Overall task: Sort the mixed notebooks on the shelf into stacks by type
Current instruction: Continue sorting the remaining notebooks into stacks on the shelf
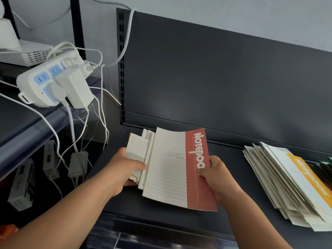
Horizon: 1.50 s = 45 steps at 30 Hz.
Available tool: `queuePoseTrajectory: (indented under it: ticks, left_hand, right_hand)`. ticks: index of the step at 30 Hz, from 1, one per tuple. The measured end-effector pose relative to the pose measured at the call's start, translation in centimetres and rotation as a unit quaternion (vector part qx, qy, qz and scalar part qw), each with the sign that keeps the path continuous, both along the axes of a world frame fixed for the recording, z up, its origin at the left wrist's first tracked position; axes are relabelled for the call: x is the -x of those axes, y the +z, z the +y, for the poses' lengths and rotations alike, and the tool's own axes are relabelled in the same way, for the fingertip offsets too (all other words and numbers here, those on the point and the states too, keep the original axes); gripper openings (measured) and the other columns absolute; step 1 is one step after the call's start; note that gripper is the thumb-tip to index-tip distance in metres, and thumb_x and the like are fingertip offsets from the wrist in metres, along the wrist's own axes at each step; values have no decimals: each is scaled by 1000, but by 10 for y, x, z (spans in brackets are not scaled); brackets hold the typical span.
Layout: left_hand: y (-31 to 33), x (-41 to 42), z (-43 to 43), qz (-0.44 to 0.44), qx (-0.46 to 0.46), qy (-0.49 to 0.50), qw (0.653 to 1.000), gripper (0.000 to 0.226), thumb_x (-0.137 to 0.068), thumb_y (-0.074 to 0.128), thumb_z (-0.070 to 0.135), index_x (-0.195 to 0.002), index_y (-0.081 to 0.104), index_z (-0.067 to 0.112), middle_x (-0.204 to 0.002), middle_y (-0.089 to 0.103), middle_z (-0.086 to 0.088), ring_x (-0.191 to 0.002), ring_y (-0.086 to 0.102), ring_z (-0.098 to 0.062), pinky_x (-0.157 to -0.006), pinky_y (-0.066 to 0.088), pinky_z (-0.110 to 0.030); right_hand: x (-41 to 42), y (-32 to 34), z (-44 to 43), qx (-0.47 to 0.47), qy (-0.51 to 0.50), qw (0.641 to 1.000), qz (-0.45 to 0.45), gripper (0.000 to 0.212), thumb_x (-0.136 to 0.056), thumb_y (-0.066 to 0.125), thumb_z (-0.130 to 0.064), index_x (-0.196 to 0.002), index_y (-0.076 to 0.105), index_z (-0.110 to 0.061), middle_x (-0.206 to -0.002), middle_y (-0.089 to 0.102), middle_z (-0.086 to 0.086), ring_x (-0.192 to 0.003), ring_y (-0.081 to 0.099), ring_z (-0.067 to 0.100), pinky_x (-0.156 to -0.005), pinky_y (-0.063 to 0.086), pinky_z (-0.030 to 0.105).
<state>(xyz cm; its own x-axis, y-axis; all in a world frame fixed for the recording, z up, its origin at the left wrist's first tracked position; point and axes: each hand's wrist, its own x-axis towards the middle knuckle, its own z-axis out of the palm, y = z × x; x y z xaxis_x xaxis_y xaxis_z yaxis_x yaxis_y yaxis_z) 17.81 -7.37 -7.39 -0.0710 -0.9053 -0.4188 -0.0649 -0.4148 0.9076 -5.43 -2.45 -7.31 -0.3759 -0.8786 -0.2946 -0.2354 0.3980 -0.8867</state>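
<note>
A cream notebook with a red-brown band reading "Notebook" (179, 169) lies tilted on top of a pile at the left of the dark shelf (233, 168). My right hand (215, 178) pinches its right edge, thumb on the cover. My left hand (125, 169) grips the pile of smaller notebooks (138, 151) beneath and to the left, thumb across their lined cream covers. A fanned stack of notebooks (280, 180) lies at the right, with a yellow-banded one (309, 178) on top and green ones (325, 168) at the far edge.
The shelf's dark back panel (215, 78) rises behind the piles. To the left, on another shelf, sits a white power strip (53, 81) with plugs and dangling cables (75, 133). Grey adapters (77, 164) hang lower left. The shelf's front edge (161, 218) runs below the notebooks.
</note>
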Motion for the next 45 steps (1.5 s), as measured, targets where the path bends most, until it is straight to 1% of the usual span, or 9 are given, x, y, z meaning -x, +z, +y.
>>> queuePoseTrajectory:
  ticks: [8,12,16,22,26,32,36,38,45]
  left_hand:
    - [0,-1,0,16,27,10,999,39,-81,69,-5,-102,56,25,-102,66,-5,-91,64,-25,-63,53,-37]
    - [8,-9,-3,124,-46,-4,991,25,-92,54,4,-114,58,15,-106,66,-13,-90,64,-30,-62,53,-41]
    - [6,-15,0,219,-93,-53,970,35,-90,47,5,-122,58,14,-102,68,-14,-84,64,-28,-65,52,-40]
    - [0,-9,2,132,-46,-70,988,51,-86,54,-13,-124,55,21,-112,68,-14,-95,67,-32,-62,58,-42]
    - [-1,-8,4,80,-23,-60,995,45,-82,64,-11,-116,58,18,-106,70,-9,-93,69,-29,-63,59,-40]
    - [-7,-5,9,97,15,-4,995,37,-81,70,-4,-112,61,14,-103,71,-8,-91,69,-25,-62,57,-33]
    - [-9,0,13,213,-12,25,977,38,-82,68,-1,-117,61,11,-109,71,-11,-102,67,-27,-81,55,-37]
    - [-9,0,15,211,-4,-3,977,43,-83,64,-6,-121,59,13,-113,70,-10,-106,65,-27,-90,53,-41]
    - [-7,6,18,156,6,-41,987,41,-89,55,-10,-119,57,17,-109,70,-6,-95,69,-24,-60,58,-35]
  right_hand:
    - [2,1,4,-4,-23,996,-82,16,-95,61,-11,-102,51,-22,-99,71,4,-80,73,24,-61,58,38]
    - [1,0,6,4,-31,996,-79,16,-95,61,-11,-101,51,-22,-98,71,4,-79,73,23,-57,56,35]
    - [-1,-1,5,9,-42,997,-71,15,-96,60,-11,-100,51,-22,-98,70,5,-84,72,26,-66,58,40]
    - [1,-3,5,1,-40,999,-35,15,-97,57,-11,-106,51,-21,-99,71,5,-84,73,26,-70,59,44]
    - [1,-3,6,0,-42,999,-25,14,-97,57,-11,-103,51,-22,-99,71,4,-83,73,26,-70,59,43]
    - [0,-5,11,-5,-48,999,-20,15,-98,57,-14,-109,51,-21,-103,70,4,-89,72,27,-84,57,52]
    - [-2,-6,14,-5,-55,998,-11,18,-98,56,-17,-114,49,-20,-104,68,2,-91,69,25,-86,56,52]
    - [-4,-6,14,1,-61,998,-18,18,-99,56,-17,-115,49,-20,-104,67,2,-91,69,25,-82,57,49]
    - [-9,-3,20,10,-65,998,-24,17,-100,54,-20,-116,47,-20,-105,66,1,-92,69,24,-84,57,50]
